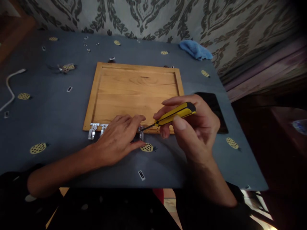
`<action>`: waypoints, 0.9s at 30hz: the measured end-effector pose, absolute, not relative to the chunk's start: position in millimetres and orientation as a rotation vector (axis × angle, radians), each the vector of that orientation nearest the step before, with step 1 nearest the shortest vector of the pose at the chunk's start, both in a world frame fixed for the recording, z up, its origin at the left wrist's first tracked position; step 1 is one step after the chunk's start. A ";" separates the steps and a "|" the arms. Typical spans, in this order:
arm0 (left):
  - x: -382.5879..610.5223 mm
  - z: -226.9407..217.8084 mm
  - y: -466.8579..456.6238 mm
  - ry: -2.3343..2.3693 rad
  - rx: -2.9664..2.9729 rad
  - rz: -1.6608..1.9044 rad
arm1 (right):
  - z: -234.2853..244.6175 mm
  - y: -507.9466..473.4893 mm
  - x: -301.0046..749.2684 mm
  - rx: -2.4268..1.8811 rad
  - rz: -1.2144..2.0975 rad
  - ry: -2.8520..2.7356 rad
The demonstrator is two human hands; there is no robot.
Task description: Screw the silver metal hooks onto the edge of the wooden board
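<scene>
A framed wooden panel [134, 92] lies flat on the table. Along its near edge sit small metal hooks: one at the left corner [93, 131], one beside it [104, 128] partly covered by my left hand, and another farther right [141, 135]. My right hand [196, 127] grips a yellow and black screwdriver [176, 114], tilted, its tip at the right-hand hook's plate. My left hand [122, 134] rests over the panel's near edge, fingers stretched and thumb apart, just left of that hook. Whether its fingertips touch the hook, I cannot tell.
A blue-grey cloth with printed pineapples covers the table [59, 111]. A dark flat device [213, 111] lies right of the panel, a blue rag [195, 49] at the back right. Small metal pieces [88, 50] lie at the back left; a white cable [9, 86] is far left.
</scene>
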State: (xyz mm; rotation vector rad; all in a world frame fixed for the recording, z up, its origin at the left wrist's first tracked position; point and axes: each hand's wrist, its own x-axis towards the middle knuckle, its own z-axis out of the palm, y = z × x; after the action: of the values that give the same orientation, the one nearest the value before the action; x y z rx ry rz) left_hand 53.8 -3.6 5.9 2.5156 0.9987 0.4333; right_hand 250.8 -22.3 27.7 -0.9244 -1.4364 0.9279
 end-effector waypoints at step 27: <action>53.8 6.2 -4.1 1.006 2.475 0.426 | 26.9 -20.0 247.1 -0.954 0.807 -1.440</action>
State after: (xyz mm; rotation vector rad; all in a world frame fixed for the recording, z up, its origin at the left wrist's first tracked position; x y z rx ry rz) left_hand 53.8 -4.1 6.2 2.4750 1.0064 0.4264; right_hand 247.1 -20.0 26.9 -0.9539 -1.4404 0.8070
